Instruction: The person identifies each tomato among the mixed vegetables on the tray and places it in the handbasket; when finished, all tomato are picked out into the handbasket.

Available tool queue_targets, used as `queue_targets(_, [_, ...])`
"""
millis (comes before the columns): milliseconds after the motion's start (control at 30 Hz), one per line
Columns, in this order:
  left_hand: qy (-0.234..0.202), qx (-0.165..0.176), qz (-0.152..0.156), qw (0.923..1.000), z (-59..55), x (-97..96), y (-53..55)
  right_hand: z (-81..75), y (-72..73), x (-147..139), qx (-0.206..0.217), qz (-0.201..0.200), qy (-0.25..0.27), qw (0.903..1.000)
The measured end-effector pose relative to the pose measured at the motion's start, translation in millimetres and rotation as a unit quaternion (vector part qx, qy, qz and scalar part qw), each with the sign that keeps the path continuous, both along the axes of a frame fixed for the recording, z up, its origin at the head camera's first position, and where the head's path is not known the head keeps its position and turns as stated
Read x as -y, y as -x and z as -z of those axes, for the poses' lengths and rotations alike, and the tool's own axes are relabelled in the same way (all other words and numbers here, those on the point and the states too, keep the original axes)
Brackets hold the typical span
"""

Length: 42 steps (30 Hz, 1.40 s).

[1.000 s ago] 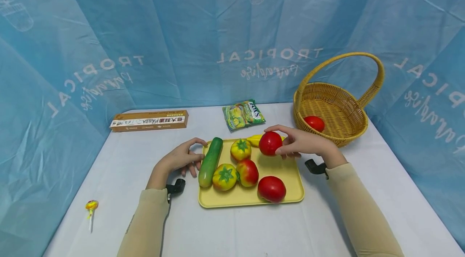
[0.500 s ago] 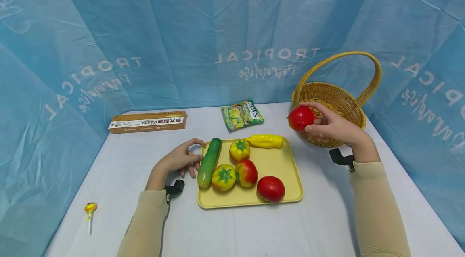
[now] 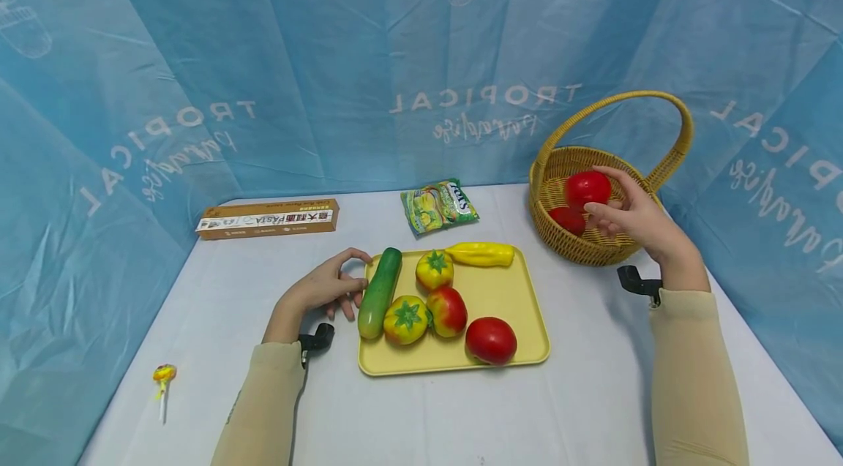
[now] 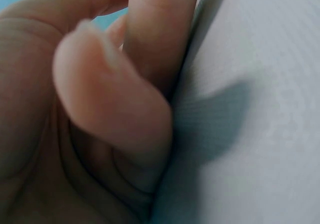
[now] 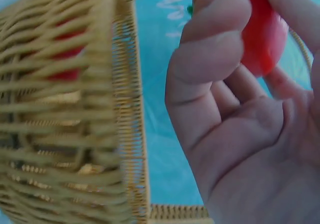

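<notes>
My right hand (image 3: pixel 642 221) pinches a red toy tomato (image 3: pixel 588 189) between thumb and fingers, over the mouth of the wicker basket (image 3: pixel 571 250). Another red fruit (image 3: pixel 566 220) lies inside that basket. In the right wrist view the tomato (image 5: pixel 263 39) shows above the palm, beside the woven basket wall (image 5: pixel 60 134). My left hand (image 3: pixel 326 284) rests on the table at the left edge of the yellow tray (image 3: pixel 503 290), fingers loosely bent and holding nothing. Nearest to it is a green cucumber (image 3: pixel 380 294). The left wrist view shows bent fingers (image 4: pixel 110 94) against the white cloth.
The tray also bears two yellow-green fruits (image 3: pixel 406 320), a red-yellow fruit (image 3: pixel 448 311), a red fruit (image 3: pixel 491 341) and a yellow pepper-like piece (image 3: pixel 482 254). Behind it lie a green packet (image 3: pixel 440 208) and a pasta box (image 3: pixel 268 219). A lollipop (image 3: pixel 164 382) lies left; the basket's handle (image 3: pixel 619 96) arches high.
My right hand has carried the tomato from above the tray, up and to the right, to over the basket. The left hand has stayed beside the cucumber.
</notes>
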<state>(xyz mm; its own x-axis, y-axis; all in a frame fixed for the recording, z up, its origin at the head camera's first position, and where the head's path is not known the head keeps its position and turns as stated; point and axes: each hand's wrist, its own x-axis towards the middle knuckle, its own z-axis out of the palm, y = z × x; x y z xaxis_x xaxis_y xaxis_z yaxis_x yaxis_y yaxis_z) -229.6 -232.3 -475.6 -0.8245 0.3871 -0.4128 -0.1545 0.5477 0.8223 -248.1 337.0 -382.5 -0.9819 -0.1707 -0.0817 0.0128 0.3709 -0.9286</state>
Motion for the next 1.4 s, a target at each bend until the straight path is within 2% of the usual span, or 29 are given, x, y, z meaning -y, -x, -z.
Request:
queue_targets(267, [0.001, 0.001, -0.004, 1.0, 0.8, -0.1, 0.5, 17.2, 9.8, -11.0, 0.002, 0.043, -0.027, 0.9987])
queue_targets(433, [0.004, 0.0, -0.004, 1.0, 3.2, 0.3, 0.5, 19.0, 9.5, -8.6, 0.008, 0.064, -0.059, 0.9962])
queue_targets(833, [0.003, 0.0, -0.007, 1.0, 2.3, -0.6, -0.1, 8.1, 1.4, 0.3, 0.008, 0.056, -0.07, 0.996])
queue_targets(1200, [0.002, -0.004, -0.006, 1.0, 1.6, -0.9, -1.2, 25.7, 13.3, -9.0, 0.002, 0.053, -0.098, 0.9937])
queue_targets(1400, [0.001, -0.002, -0.008, 1.0, 0.3, -1.5, -1.7, 21.1, 11.2, -6.4, -0.009, 0.042, -0.1, 0.9941])
